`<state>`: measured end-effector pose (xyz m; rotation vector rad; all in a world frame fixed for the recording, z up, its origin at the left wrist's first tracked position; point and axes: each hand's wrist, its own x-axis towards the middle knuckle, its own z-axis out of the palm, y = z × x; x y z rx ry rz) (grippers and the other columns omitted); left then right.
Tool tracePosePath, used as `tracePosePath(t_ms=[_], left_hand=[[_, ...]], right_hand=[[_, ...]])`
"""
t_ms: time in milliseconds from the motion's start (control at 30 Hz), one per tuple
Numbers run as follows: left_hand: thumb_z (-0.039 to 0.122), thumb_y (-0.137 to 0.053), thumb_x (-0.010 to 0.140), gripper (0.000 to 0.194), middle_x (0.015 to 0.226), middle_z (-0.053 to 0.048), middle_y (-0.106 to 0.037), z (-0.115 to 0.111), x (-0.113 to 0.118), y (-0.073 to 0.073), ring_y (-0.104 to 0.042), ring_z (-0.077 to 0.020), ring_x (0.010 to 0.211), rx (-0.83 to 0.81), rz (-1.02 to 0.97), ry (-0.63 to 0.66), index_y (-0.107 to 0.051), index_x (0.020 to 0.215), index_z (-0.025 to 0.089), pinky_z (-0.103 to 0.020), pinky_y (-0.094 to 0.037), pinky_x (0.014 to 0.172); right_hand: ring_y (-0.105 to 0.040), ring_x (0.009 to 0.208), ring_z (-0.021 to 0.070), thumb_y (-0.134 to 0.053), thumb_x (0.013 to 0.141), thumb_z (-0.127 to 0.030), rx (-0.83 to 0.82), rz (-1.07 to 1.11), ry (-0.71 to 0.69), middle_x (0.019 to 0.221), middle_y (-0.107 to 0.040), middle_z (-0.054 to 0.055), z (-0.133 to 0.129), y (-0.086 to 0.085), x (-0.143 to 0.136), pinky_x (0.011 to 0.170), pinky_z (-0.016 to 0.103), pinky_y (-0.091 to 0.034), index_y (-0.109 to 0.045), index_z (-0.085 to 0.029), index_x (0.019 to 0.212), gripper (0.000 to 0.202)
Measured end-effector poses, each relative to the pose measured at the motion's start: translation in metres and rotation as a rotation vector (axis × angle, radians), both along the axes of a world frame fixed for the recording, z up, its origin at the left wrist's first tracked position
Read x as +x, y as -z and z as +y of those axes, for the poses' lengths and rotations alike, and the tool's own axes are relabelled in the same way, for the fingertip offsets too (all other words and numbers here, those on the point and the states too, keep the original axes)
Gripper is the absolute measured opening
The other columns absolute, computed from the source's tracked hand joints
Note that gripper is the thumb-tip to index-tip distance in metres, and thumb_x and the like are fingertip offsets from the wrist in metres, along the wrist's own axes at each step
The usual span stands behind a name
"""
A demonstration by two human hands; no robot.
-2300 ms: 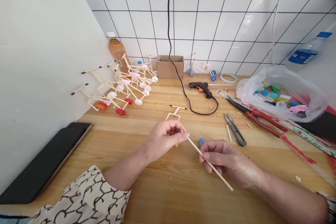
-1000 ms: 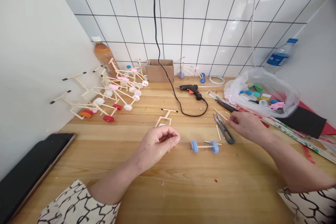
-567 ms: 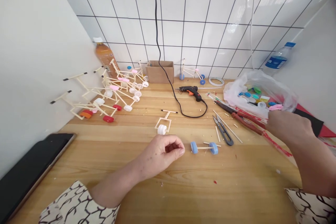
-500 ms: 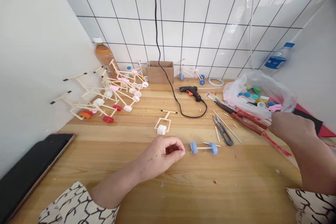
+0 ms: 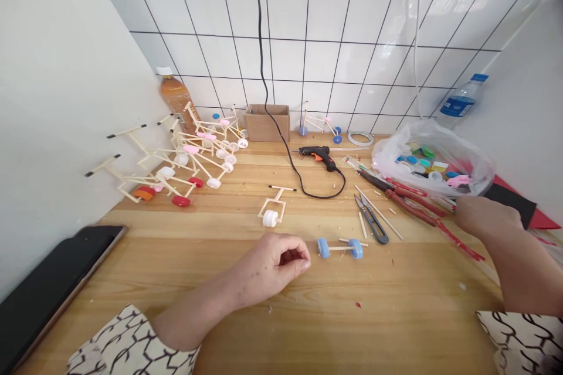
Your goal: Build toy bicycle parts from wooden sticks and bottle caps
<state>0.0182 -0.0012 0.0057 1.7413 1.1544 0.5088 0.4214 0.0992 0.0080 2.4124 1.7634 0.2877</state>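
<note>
Left hand [image 5: 272, 263]: yours, above the desk [image 5: 352, 334], fingers [image 5: 295, 241] loosely curled, thumb tip drawn in against the forefinger.

Right hand [image 5: 490, 220]: yours, stretched out well apart from the left; its fingers are hidden behind the back of your hand, so whether they grip anything cannot be told.

Blue wheel pair on a stick [image 5: 338, 248]: one set, just beside your left fingertips, on their right.

Short stick [image 5: 345, 240]: one, behind that pair.

Stick frame with white wheels [image 5: 270, 218]: one, a little beyond your left fingers, its black-tipped crossbar facing away from you.

Black sheet [image 5: 514, 202]: one, just beyond your right hand, partly covered by it in view.

Plastic bag of coloured caps [image 5: 382, 155]: one, beyond your right hand.

Red-handled tool [image 5: 411, 207]: one, to the left of your right hand.

Grey snips [image 5: 382, 232]: one pair, between your two hands, farther out; a long stick [image 5: 387, 222] lies alongside.

Black glue gun [image 5: 323, 154]: one, well beyond your left fingers, its cord [image 5: 319, 196] looping nearer.

Stick models with wheels [image 5: 192, 149]: a cluster, well beyond your left fingers, to their left.

Cardboard box [image 5: 268, 126]: one, farthest out, by the wall.
</note>
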Motion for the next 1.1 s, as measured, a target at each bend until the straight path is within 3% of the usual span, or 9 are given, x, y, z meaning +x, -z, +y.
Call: tracePosePath(t_ms=[167,367,633,733,800,833,900,1000,1100], left_hand=[[0.023,-0.051,0.078,0.014,0.063,0.0,-0.057,0.001,0.0,0.0,-0.049,-0.0119,0.06,0.013,-0.001,0.0,-0.061,0.072,0.016,-0.021,-0.039,0.056],[0.024,-0.052,0.078,0.014,0.063,0.001,-0.057,0.002,-0.001,0.002,-0.049,-0.0119,0.059,0.02,-0.015,-0.006,-0.061,0.071,0.017,-0.021,-0.039,0.056],[0.021,-0.052,0.078,0.014,0.064,0.001,-0.058,0.003,0.0,-0.001,-0.05,-0.0119,0.062,0.052,-0.031,-0.054,-0.06,0.068,0.016,-0.022,-0.04,0.059],[0.023,-0.052,0.078,0.014,0.064,0.001,-0.057,0.004,0.0,-0.001,-0.049,-0.0115,0.061,0.037,-0.07,-0.102,-0.059,0.069,0.016,-0.022,-0.039,0.058],[0.024,-0.052,0.079,0.014,0.063,0.001,-0.056,0.004,-0.001,-0.001,-0.049,-0.0108,0.059,0.015,-0.113,-0.133,-0.059,0.07,0.016,-0.022,-0.039,0.056],[0.025,-0.053,0.079,0.014,0.063,0.002,-0.055,0.004,-0.001,0.0,-0.048,-0.0104,0.058,0.003,-0.135,-0.144,-0.059,0.07,0.016,-0.022,-0.039,0.056],[0.026,-0.053,0.079,0.014,0.064,0.002,-0.055,0.004,-0.002,0.001,-0.048,-0.0098,0.057,-0.018,-0.165,-0.156,-0.059,0.071,0.016,-0.021,-0.04,0.055],[0.026,-0.054,0.078,0.014,0.064,0.002,-0.055,0.004,-0.001,0.002,-0.047,-0.0097,0.057,-0.029,-0.168,-0.156,-0.059,0.071,0.015,-0.022,-0.039,0.055],[0.027,-0.054,0.078,0.015,0.064,0.001,-0.055,0.003,-0.001,0.002,-0.048,-0.0102,0.058,-0.031,-0.162,-0.144,-0.06,0.072,0.014,-0.022,-0.04,0.055]], right_hand=[[-0.066,0.071,0.0297,-0.053,0.068,-0.01,-0.168,0.053,0.1,0.08,-0.068,0.024,-0.004,-0.013,-0.011,0.049,0.033,-0.035,-0.071,-0.011,0.068,0.018],[-0.064,0.078,0.0313,-0.05,0.072,-0.015,-0.168,0.013,0.104,0.089,-0.066,0.026,-0.009,-0.029,-0.028,0.05,0.034,-0.035,-0.067,-0.013,0.089,0.024],[-0.059,0.087,0.0357,-0.05,0.071,-0.016,-0.11,-0.063,0.069,0.092,-0.061,0.027,-0.026,-0.048,-0.055,0.055,0.036,-0.033,-0.065,-0.012,0.09,0.024],[-0.058,0.07,0.0276,-0.048,0.076,-0.024,-0.009,0.043,-0.06,0.076,-0.062,0.016,-0.037,-0.05,-0.07,0.053,0.033,-0.033,-0.058,-0.019,0.075,0.011],[-0.052,0.059,0.0211,-0.049,0.077,-0.031,0.093,0.277,-0.262,0.062,-0.057,0.006,-0.046,-0.047,-0.085,0.054,0.031,-0.034,-0.052,-0.022,0.071,0.012],[-0.049,0.058,0.0184,-0.049,0.078,-0.033,0.104,0.449,-0.409,0.06,-0.054,0.003,-0.051,-0.045,-0.093,0.056,0.029,-0.036,-0.05,-0.022,0.07,0.015],[-0.044,0.055,0.0153,-0.046,0.081,-0.04,0.057,0.683,-0.572,0.058,-0.048,0.0,-0.058,-0.041,-0.108,0.052,0.026,-0.035,-0.047,-0.021,0.066,0.024],[-0.04,0.051,0.0139,-0.046,0.081,-0.041,0.035,0.726,-0.581,0.055,-0.046,-0.001,-0.059,-0.034,-0.118,0.047,0.025,-0.03,-0.049,-0.021,0.068,0.024],[-0.043,0.05,0.015,-0.048,0.078,-0.036,0.086,0.577,-0.49,0.054,-0.05,-0.001,-0.048,-0.03,-0.109,0.049,0.026,-0.032,-0.051,-0.021,0.068,0.019]])
